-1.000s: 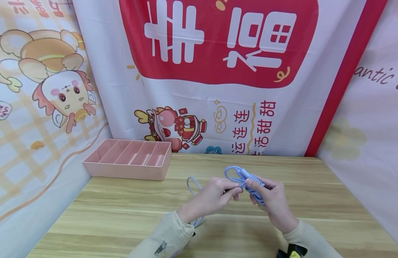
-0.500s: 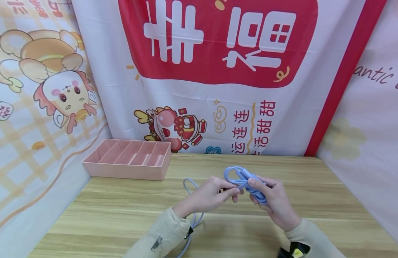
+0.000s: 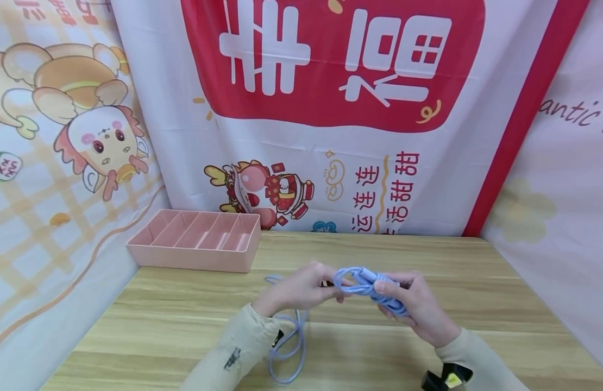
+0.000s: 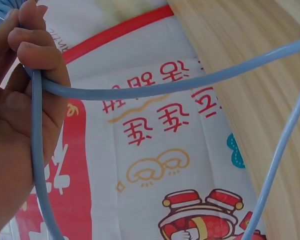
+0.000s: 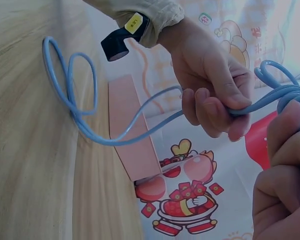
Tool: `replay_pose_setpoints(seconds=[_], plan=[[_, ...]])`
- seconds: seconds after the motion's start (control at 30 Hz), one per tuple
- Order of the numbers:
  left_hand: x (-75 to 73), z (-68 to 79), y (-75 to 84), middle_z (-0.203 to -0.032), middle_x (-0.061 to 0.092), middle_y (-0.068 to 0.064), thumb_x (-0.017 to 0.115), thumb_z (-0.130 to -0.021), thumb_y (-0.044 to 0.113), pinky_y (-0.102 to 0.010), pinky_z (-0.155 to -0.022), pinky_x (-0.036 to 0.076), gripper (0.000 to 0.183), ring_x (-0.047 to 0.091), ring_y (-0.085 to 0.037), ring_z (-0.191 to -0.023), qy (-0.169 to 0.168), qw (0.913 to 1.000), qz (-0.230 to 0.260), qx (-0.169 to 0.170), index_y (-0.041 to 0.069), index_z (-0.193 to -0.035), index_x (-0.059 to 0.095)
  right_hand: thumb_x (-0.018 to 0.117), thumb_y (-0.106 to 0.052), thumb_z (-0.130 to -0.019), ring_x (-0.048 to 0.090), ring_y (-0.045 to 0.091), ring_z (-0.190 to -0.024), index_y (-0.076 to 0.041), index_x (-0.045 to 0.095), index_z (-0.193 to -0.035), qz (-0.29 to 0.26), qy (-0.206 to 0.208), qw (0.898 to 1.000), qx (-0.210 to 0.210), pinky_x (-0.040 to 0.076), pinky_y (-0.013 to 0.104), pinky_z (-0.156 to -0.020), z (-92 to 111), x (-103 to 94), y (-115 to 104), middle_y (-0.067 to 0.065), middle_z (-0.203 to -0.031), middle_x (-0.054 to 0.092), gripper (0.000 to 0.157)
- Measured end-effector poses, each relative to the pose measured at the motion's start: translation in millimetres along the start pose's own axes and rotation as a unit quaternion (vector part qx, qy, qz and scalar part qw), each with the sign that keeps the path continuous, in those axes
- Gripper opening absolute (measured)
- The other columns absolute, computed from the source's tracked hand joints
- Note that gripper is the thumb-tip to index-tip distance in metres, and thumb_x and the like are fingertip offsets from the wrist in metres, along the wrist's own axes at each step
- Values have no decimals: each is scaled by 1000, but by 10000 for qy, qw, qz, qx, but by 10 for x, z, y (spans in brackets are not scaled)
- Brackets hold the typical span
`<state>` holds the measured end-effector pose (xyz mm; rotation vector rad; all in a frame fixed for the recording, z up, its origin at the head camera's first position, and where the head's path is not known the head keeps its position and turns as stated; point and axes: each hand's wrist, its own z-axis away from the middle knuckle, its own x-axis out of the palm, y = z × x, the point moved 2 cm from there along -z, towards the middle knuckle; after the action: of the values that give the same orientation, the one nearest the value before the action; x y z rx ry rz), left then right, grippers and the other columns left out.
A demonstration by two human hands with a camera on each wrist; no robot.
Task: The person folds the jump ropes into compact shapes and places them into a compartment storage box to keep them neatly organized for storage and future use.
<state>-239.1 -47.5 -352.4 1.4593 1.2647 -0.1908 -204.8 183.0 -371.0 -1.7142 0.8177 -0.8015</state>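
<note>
A light-blue cable is wound into a bundle above the middle of the table, its end loop pointing left. My right hand grips the wound part, thumb on top. At the bundle's left, my left hand holds a strand; the right wrist view shows the thumb and fingers pinching the cable close to the bundle. From the left hand, loose cable hangs and loops below the forearm. In the left wrist view, cable strands run out from between the curled fingers. The cable's ends cannot be made out.
A pink divided box stands at the table's back left, several compartments facing up. Printed cloths hang behind and on both sides of the wooden table. Wrist straps with a black device are on the sleeves.
My left hand has shifted left. The bundle's loop end has dropped and swung left, while my right hand has moved slightly down. More loose cable shows below the left forearm.
</note>
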Motion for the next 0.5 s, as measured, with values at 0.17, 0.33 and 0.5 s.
replay_pose_setpoints(seconds=[0.17,0.33,0.5], plan=[[-35,5,-16,-77,64,9,66,-94,3,-17,-58,43,9,51,-1,-65,35,9985,-538,106,7,-92,75,50,-7,-102,54,13,-57,-2,72,-108,92,-30,9996,259,26,23,-37,5,-13,2,7,-77,63,23],[-51,13,-41,-82,66,5,69,-93,8,-16,-66,46,7,53,-2,-70,166,9958,-860,251,9,-90,75,54,-6,-101,53,14,-58,0,72,-108,183,-114,9987,462,35,18,-43,0,0,7,9,-78,63,21],[-77,19,-59,-93,72,-2,71,-91,4,-15,-75,48,13,61,-1,-83,383,9924,-1106,387,6,-103,76,57,-6,-99,52,14,-57,3,72,-106,560,-85,9976,410,41,20,-46,-14,25,7,10,-75,63,19]])
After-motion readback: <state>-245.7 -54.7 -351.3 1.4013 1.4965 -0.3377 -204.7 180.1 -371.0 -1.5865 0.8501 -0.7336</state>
